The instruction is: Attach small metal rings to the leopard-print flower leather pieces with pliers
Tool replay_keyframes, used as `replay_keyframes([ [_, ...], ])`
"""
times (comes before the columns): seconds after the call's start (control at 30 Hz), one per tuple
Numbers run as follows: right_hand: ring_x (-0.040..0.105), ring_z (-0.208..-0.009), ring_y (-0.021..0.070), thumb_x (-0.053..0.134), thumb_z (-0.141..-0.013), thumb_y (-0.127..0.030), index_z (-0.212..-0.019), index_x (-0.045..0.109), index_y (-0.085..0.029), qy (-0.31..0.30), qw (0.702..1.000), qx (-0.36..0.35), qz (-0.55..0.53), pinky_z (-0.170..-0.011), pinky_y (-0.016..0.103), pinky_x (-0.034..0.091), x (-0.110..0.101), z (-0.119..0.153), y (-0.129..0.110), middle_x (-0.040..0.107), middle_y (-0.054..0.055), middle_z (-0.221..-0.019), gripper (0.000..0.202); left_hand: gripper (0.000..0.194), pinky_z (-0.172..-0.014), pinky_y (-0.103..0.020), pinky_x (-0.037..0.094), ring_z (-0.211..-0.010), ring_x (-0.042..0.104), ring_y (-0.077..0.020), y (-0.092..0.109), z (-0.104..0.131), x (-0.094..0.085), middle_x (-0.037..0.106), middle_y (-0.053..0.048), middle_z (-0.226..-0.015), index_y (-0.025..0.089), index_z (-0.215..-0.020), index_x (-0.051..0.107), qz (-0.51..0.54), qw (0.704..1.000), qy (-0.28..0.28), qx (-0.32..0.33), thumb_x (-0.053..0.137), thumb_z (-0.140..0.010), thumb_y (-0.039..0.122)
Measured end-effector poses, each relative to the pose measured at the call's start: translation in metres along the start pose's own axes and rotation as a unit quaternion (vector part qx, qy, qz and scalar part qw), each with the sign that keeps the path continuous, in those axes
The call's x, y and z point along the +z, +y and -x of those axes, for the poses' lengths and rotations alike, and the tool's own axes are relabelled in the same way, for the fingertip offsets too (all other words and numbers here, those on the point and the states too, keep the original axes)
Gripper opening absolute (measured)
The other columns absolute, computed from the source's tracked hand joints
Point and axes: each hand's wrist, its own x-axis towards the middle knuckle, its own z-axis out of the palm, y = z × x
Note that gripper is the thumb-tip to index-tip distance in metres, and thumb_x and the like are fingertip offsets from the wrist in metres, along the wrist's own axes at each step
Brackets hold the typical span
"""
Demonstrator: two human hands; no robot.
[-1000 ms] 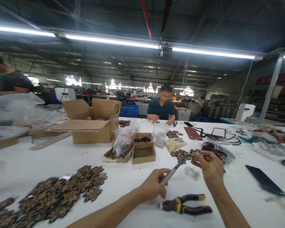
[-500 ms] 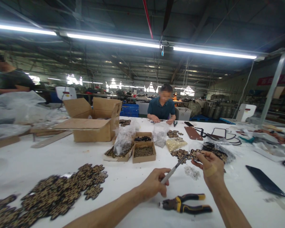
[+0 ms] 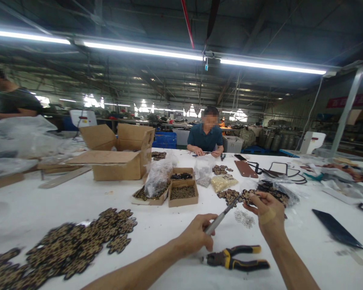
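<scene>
When the work is this small, a steady pinch matters most

As we bend to the job beyond the black-and-yellow pliers (image 3: pixel 234 257), our right hand (image 3: pixel 268 211) pinches one leopard-print scalloped patch (image 3: pixel 248 197) between thumb and fingers. That patch is farther from us than the pliers, straight past their handles. Our left hand (image 3: pixel 198 237), just beyond the pliers' head and to its left, is wrapped around a slim grey hand tool (image 3: pixel 218 222), whose dark tip slants away to the left edge of the patch. We cannot tell whether the tip touches that edge or stands just beside it, nor whether the tool is tweezers or narrow scissors.

To do this well, we judge that the right hand should grip near the worked edge, so the patch does not flex, with the fingertips well out of the tip's line. The left hand would do best with small wrist movements, since a tool this long magnifies any tremor.

Between the pliers and the patch lies a heap of small silvery pieces (image 3: pixel 244 219); a dipping wrist could scatter them, so we would hold both hands high. The large pile of patches (image 3: pixel 78 245), well to the left of the pliers, lies outside our reach line and should not hamper us.
</scene>
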Motion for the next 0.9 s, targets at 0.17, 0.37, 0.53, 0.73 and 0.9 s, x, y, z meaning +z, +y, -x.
replay_keyframes([
  [0.17,0.065,-0.063,0.0158,0.094,-0.056,-0.035,-0.087,0.064,-0.013,-0.001,1.000,0.007,-0.005,-0.066,0.047,0.066,0.000,0.001,-0.001,0.065,-0.001,-0.073,0.048,0.088,-0.061,-0.023,0.038,-0.074,0.050,-0.0134,-0.001,0.001,0.000,0.057,0.000,-0.086,0.020,-0.134,0.056,-0.006,1.000,-0.004,0.013,0.074,-0.049,0.008],
  [0.37,0.065,-0.064,0.0174,0.094,-0.056,-0.036,-0.086,0.064,-0.014,0.008,1.000,0.003,0.009,-0.064,0.048,0.066,-0.002,-0.002,0.001,0.065,-0.001,-0.071,0.048,0.088,-0.061,-0.024,0.036,-0.075,0.047,-0.0138,-0.003,0.002,0.001,0.055,0.000,-0.089,0.020,-0.134,0.054,-0.096,0.994,0.046,0.014,0.073,-0.049,0.009],
  [0.53,0.067,-0.064,0.0190,0.093,-0.056,-0.032,-0.082,0.061,-0.016,-0.027,0.999,0.031,0.003,-0.064,0.043,0.065,-0.004,-0.005,-0.001,0.068,0.001,-0.072,0.044,0.083,-0.061,-0.025,0.037,-0.082,0.048,-0.0166,-0.003,0.005,0.003,0.055,-0.002,-0.098,0.021,-0.132,0.055,-0.236,0.964,0.118,0.044,0.067,-0.051,0.008],
  [0.73,0.067,-0.059,0.0193,0.091,-0.055,-0.028,-0.096,0.066,-0.016,-0.056,0.995,0.078,0.019,-0.058,0.038,0.063,-0.011,-0.007,-0.003,0.070,0.002,-0.073,0.049,0.090,-0.078,-0.034,0.044,-0.092,0.051,-0.0208,-0.001,0.011,0.006,0.054,-0.005,-0.106,0.025,-0.138,0.048,-0.370,0.907,0.159,0.124,0.059,-0.051,0.006],
  [0.9,0.066,-0.060,0.0183,0.093,-0.057,-0.034,-0.092,0.072,-0.012,-0.085,0.991,0.092,0.039,-0.061,0.038,0.064,-0.013,-0.006,-0.002,0.068,0.003,-0.070,0.047,0.091,-0.084,-0.039,0.045,-0.098,0.051,-0.0244,0.004,0.015,0.009,0.051,-0.006,-0.111,0.026,-0.140,0.044,-0.444,0.866,0.174,0.148,0.058,-0.052,0.008],
])
